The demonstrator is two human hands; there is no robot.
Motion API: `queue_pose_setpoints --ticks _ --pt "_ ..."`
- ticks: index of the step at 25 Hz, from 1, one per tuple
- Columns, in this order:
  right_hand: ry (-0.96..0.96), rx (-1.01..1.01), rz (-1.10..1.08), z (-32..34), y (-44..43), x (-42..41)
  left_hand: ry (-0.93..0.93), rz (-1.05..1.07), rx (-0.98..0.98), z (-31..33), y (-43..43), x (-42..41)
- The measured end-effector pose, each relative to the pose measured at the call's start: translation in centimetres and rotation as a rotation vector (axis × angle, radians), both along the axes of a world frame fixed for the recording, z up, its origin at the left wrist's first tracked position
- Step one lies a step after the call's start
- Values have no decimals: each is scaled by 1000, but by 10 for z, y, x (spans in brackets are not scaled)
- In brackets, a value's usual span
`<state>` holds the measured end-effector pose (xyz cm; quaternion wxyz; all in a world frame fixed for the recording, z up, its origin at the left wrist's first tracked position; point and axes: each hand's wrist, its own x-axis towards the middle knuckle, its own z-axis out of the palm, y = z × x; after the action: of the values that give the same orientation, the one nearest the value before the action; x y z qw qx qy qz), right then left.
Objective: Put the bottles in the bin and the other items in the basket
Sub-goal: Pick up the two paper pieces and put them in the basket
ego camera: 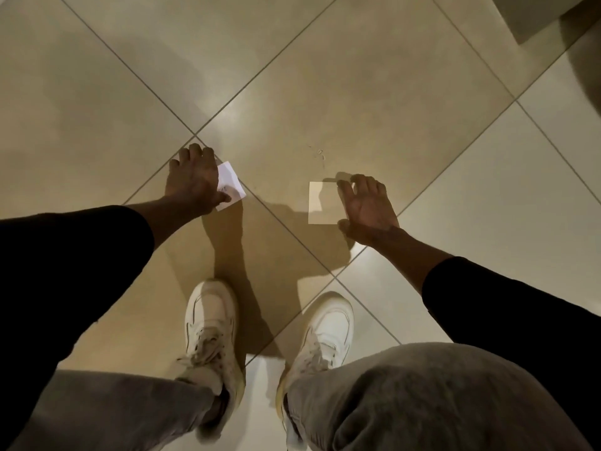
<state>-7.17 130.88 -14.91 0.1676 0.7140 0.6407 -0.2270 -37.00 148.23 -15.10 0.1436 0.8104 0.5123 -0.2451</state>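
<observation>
Two flat items lie on the tiled floor in front of my feet. A small white paper slip (231,182) with faint print shows from under my left hand (192,180), whose fingers are curled over its left part and thumb presses on it. A pale square card (322,203) lies to the right. My right hand (369,206) hovers at its right edge, fingers spread, index fingertip touching the card's top right corner. No bottle, bin or basket is in view.
Large beige floor tiles (374,76) with dark grout lines fill the view. My two white sneakers (211,323) stand below the hands. A pale furniture base (536,14) sits at the top right corner.
</observation>
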Motion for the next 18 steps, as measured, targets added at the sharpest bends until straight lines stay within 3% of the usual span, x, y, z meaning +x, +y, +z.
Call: queue_pose_setpoints --ticks 6,10,14,18 --pt "-89 2 20 -28 2 9 -92 49 28 -28 1 2" --pt "-120 -77 -53 -31 16 15 -40 136 -29 -22 6 7" --pt "-3 -140 -175 -16 14 9 -61 226 -82 -4 -12 14" --pt "199 -133 -394 51 -2 -7 -184 327 -181 72 -37 26"
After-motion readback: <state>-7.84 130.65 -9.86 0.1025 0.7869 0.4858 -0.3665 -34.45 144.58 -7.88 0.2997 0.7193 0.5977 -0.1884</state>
